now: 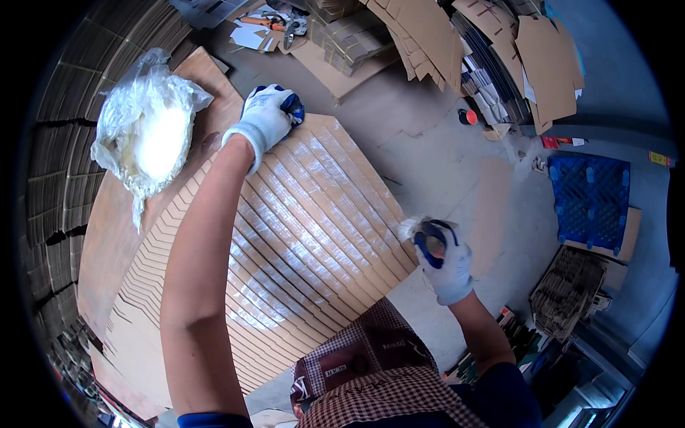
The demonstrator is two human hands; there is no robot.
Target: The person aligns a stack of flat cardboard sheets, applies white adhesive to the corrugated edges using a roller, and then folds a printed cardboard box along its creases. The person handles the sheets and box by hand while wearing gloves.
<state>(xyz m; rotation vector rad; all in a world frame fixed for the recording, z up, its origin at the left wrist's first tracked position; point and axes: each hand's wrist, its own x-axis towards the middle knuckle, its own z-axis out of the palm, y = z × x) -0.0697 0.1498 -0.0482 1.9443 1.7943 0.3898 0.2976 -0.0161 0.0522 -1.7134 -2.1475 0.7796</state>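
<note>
Fanned cardboard sheets (314,207) overlap across the work table, with streaks of wet white paste over their strips. My left hand (267,114), in a white glove with blue palm and fingers, curls its fingers at the far edge of the sheets. To the right of the sheets, my right hand (444,262) wears a matching glove and is closed round a brush (409,228). The brush's pale bristles point at the right edge of the cardboard; its handle is mostly hidden in my grip. A plastic-lined basin of white paste (164,143) stands at the far left.
The brown table board (107,242) shows under the basin. Tall cardboard stacks (68,157) line the left side. Beyond the table are more flat cardboard pieces (421,36). A blue pallet (591,203) leans on the right, with a small red-topped container (467,116) on the floor.
</note>
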